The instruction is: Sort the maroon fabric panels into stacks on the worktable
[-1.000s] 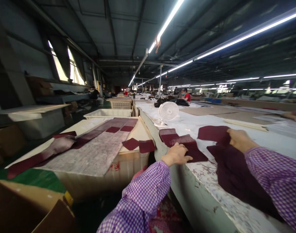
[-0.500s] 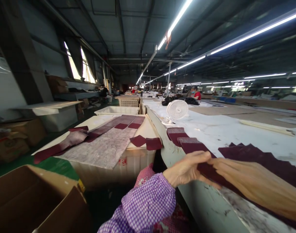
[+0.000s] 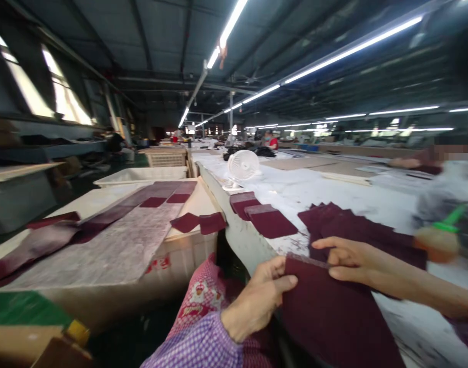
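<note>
We have drawn both hands back to the counter (image 3: 239, 236) edge. There the left hand (image 3: 257, 301) keeps its grip pinched on the maroon piece (image 3: 333, 322), and the right hand (image 3: 352, 258) has its grip closed along the top edge. Maroon stacks (image 3: 270, 222) and a fan (image 3: 243, 166) sit beyond.

L hand (image 3: 257, 301) low centre, fingers curled, thumb fwd in pinch. R hand (image 3: 349, 258) fingers nearly straight, pointing left; R forearm bare, in from right.

A: What's on the table (image 3: 333, 197)?
B: White fan (image 3: 243, 166), two maroon cloth stacks (image 3: 270, 222) by the left edge, fanned maroon pieces (image 3: 356, 230) beside them (cardboard sheets (image 3: 310, 163) farther back).
A: Near edge?
B: One large maroon piece (image 3: 333, 317) across it.
</note>
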The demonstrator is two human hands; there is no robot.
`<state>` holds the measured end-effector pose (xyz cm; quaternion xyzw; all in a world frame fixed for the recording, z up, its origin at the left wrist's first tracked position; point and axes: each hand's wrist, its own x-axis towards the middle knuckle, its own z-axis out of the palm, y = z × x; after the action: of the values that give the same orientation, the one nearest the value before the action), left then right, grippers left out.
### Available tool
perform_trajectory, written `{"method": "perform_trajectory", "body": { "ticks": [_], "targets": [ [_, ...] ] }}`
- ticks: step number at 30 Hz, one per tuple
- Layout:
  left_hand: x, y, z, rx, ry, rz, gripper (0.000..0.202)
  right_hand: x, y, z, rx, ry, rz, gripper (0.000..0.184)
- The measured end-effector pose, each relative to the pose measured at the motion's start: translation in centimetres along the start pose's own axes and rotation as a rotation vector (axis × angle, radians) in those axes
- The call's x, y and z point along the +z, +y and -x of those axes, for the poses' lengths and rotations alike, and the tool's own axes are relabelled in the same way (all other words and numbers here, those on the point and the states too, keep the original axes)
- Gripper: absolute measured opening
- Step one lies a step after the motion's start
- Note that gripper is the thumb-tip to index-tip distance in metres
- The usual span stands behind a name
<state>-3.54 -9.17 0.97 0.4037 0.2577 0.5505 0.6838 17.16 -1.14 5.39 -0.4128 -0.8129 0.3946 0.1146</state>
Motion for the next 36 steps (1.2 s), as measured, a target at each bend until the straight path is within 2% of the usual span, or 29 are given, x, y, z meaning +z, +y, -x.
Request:
{"method": "perform_trajectory", "body": {
  "ticks": [2, 4, 8, 10, 12, 16, 18, 20, 24, 32, 36],
  "targets": [
    [-0.5, 0.1, -0.3, -0.034, -0.002, -0.129, 0.047, -0.6, -0.3, 0.5, -0.043, -0.044, -0.004, 0.052],
    [-0.6, 0.5, -1.1, 0.014, -0.013, -0.394, 0.05, -1.2, -0.6, 0.9, -0.068, -0.057, 0.008, 0.048],
    [0.8, 0.8, -3.8, 0.163, -0.067, -1.017, 0.039, -1.2, -0.5, 0.9, -0.16, -0.08, 0.063, 0.039],
    [1.5, 0.3, -5.1, 0.188, -0.05, -1.222, 0.032, -1.2, -0.1, 0.7, -0.229, -0.038, 0.187, 0.031],
    [1.8, -0.6, -6.2, 0.196, -0.028, -1.333, 0.031, -1.5, 0.6, 0.5, -0.276, 0.019, 0.319, 0.026],
    [1.5, -1.9, -7.1, 0.284, -0.078, -1.472, 0.029, -3.4, 2.1, 0.8, -0.233, 0.092, 0.371, 0.029],
    [1.4, -2.1, -7.0, 0.33, -0.121, -1.512, 0.026, -4.3, 2.7, 1.2, -0.214, 0.121, 0.407, 0.032],
    [1.4, -1.9, -6.8, 0.348, -0.148, -1.53, 0.025, -4.8, 3.0, 1.5, -0.256, 0.128, 0.473, 0.031],
    [1.5, -1.6, -6.5, 0.353, -0.157, -1.546, 0.026, -4.6, 3.0, 1.8, -0.351, 0.142, 0.593, 0.029],
    [1.5, -1.7, -6.8, 0.358, -0.151, -1.556, 0.027, -4.0, 2.6, 1.9, -0.319, 0.174, 0.742, 0.011],
    [1.3, -1.9, -6.8, 0.417, -0.179, -1.578, 0.026, -3.4, 3.2, 1.7, -0.351, 0.209, 0.832, 0.013]
  ]
}}
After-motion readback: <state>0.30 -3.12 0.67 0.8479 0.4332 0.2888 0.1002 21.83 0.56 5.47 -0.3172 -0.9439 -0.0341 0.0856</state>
